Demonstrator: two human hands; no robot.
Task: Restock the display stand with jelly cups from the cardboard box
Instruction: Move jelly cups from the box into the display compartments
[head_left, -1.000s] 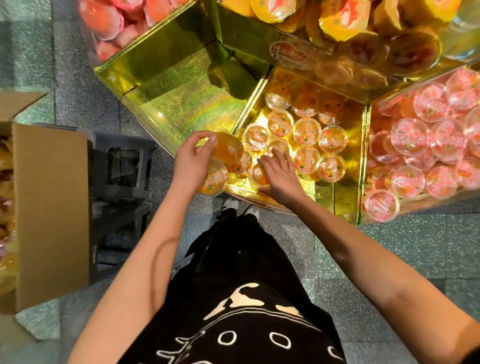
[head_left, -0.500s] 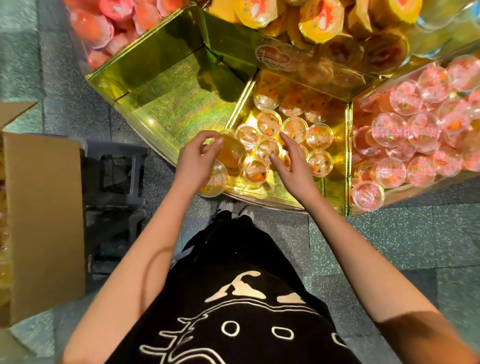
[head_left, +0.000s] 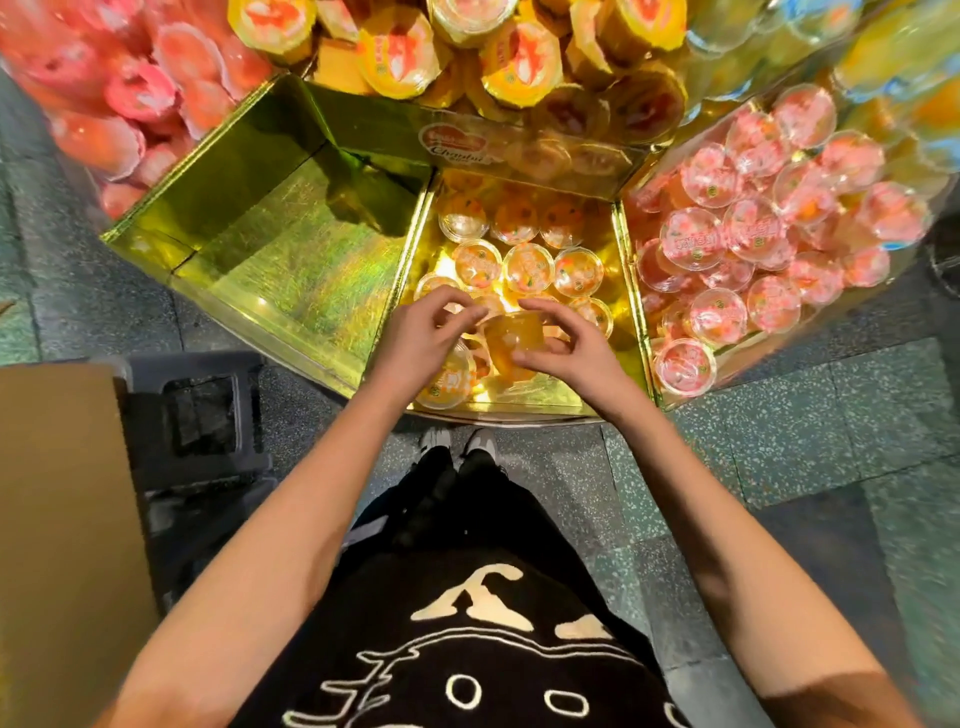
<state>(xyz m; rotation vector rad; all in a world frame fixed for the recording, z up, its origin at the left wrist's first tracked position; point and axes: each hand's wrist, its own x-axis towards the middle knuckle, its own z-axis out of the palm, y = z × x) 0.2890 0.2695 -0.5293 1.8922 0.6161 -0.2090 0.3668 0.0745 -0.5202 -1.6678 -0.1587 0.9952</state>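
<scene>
A single wide-angle view is taken from head height, aimed steeply down and forward; the display stand (head_left: 322, 130) is seen close, edges bowed by the lens.

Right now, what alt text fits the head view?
Both hands, left hand and right hand, handle an amber clear-plastic jelly cup over the gold display stand's middle compartment of orange cups; the left compartment is empty.

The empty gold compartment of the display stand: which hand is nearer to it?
Left. The left hand is just right of the empty gold compartment, beside its divider. The right hand is farther right, over the orange jelly cups.
</scene>
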